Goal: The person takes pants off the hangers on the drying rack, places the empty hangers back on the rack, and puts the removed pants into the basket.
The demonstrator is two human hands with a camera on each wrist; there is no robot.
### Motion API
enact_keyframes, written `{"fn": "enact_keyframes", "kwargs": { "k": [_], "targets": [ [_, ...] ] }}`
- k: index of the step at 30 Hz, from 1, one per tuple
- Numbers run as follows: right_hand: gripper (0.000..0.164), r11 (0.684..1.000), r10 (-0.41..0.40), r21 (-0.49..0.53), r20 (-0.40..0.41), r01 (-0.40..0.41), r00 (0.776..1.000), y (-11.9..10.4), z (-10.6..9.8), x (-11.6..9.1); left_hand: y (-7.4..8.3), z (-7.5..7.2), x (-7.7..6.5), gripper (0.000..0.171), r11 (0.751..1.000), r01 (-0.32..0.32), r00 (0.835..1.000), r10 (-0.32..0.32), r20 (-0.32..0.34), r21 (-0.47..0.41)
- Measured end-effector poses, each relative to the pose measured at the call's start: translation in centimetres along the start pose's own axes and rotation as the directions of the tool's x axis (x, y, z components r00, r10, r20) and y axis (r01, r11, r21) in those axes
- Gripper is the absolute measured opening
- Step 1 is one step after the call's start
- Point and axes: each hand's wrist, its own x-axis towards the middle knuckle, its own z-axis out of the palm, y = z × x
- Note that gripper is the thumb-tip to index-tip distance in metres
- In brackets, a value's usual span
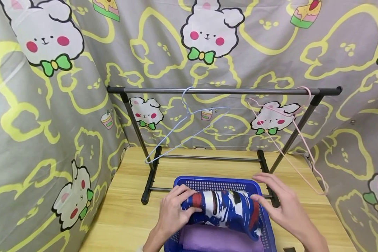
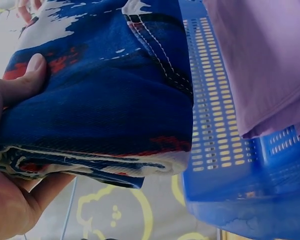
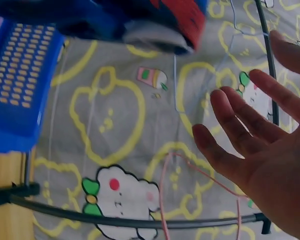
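A folded denim garment (image 1: pixel 223 206) with a blue, white and red paint pattern is raised over the blue basket (image 1: pixel 220 180). My left hand (image 1: pixel 174 206) grips its left end, thumb on one face and fingers behind. White stitching crosses the denim (image 2: pixel 100 110) in the left wrist view, where the folded layers show at the edge. By the garment's right end is my right hand (image 1: pixel 285 206), fingers spread; the right wrist view shows this hand (image 3: pixel 275 160) holding nothing, apart from the cloth. Below, a folded purple cloth (image 1: pixel 220 239) lies in the basket.
Behind the basket stands a black clothes rack (image 1: pixel 226 91) on the wooden table (image 1: pixel 113 217). From its bar hang a blue hanger (image 1: pixel 176 124), left of the middle, and a pink hanger (image 1: pixel 302 136) at the right. A patterned curtain (image 1: pixel 163 42) surrounds the table.
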Motion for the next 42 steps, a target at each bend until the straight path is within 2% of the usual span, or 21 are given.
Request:
{"fn": "enact_keyframes", "kwargs": {
  "k": [2,6,10,15,20,24,28,31,33,36,38,39,40,41,42],
  "targets": [
    [0.062,1.0,0.016,0.023,0.057,-0.017,0.998,0.0,0.6,-0.1,0.0,0.1,0.0,0.046,1.0,0.007,1.0,-0.007,0.01,-0.002],
    [0.065,1.0,-0.013,0.03,0.169,0.008,0.986,-0.1,1.8,-0.1,0.1,0.3,0.2,0.045,1.0,-0.01,1.0,0.01,0.003,0.001],
    [0.065,0.998,-0.056,0.027,0.266,0.05,0.962,0.1,2.7,-0.1,0.1,0.5,0.3,0.046,1.0,-0.005,1.0,0.005,0.002,-0.007],
    [0.063,0.994,-0.095,0.073,0.331,0.075,0.939,0.4,3.3,-0.2,0.0,0.8,0.7,0.044,1.0,-0.007,0.999,0.008,0.033,-0.029],
    [0.067,0.998,-0.054,0.064,0.43,0.029,0.901,0.6,3.5,-0.7,-0.2,1.2,0.5,0.042,0.999,-0.033,0.997,0.035,0.074,-0.029],
    [0.057,0.999,-0.034,0.01,0.461,0.033,0.887,0.6,3.6,-0.6,-0.5,1.4,0.6,0.042,0.998,-0.053,0.991,0.057,0.121,-0.035],
    [0.047,0.993,-0.078,-0.044,0.415,0.106,0.907,0.7,3.6,0.1,-0.8,1.0,1.2,0.047,0.998,-0.062,0.976,0.066,0.209,-0.026],
    [0.044,0.982,-0.132,-0.079,0.359,0.171,0.924,0.5,3.6,0.5,-1.0,0.4,2.1,0.053,0.998,-0.066,0.945,0.063,0.321,0.0],
    [0.045,0.967,-0.193,-0.096,0.323,0.235,0.926,0.3,3.6,0.6,-1.2,0.1,2.8,0.056,0.997,-0.07,0.905,0.055,0.422,0.018],
    [0.047,0.937,-0.284,-0.118,0.287,0.328,0.915,0.1,3.7,0.6,-1.3,-0.1,3.6,0.059,0.997,-0.072,0.813,0.047,0.58,0.019],
    [0.049,0.922,-0.318,-0.133,0.271,0.363,0.908,0.0,3.7,0.5,-1.3,-0.1,3.9,0.061,0.998,-0.066,0.752,0.042,0.658,0.012],
    [0.05,0.919,-0.325,-0.139,0.266,0.37,0.907,0.0,3.7,0.5,-1.2,-0.1,4.0,0.064,0.998,-0.065,0.732,0.042,0.68,0.009],
    [0.051,0.916,-0.329,-0.144,0.259,0.374,0.908,0.1,3.8,0.5,-1.2,0.0,4.1,0.066,0.998,-0.064,0.718,0.04,0.694,0.008],
    [0.052,0.915,-0.331,-0.15,0.253,0.375,0.909,0.2,3.8,0.6,-1.2,0.1,4.2,0.067,0.997,-0.071,0.716,0.04,0.697,0.016],
    [0.054,0.913,-0.333,-0.158,0.246,0.376,0.91,0.3,3.9,0.7,-1.2,0.1,4.3,0.068,0.996,-0.084,0.722,0.044,0.691,0.025]
  ]
}}
